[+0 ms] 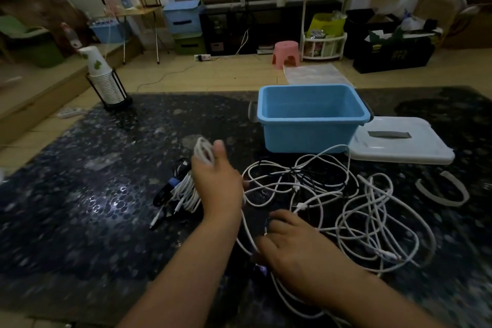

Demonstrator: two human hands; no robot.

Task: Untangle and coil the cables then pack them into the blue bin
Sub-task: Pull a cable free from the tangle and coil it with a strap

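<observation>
My left hand (217, 181) grips a small coil of white cable (203, 152) held above the dark table, thumb up over the loops. A strand runs from it down to my right hand (295, 245), which lies on the tangle with its fingers curled round that white strand. The tangle of white and black cables (346, 200) spreads across the table to the right of both hands. A bundle of coiled white and black cables (178, 192) lies just left of my left hand. The blue bin (308, 138) stands empty behind the tangle.
The bin's white lid (399, 141) lies flat to the right of the bin. Two curved white strips (447, 192) rest at the far right. A black rack of paper cups (106, 82) stands at the table's back left corner. The dark speckled table (93, 194) spreads left.
</observation>
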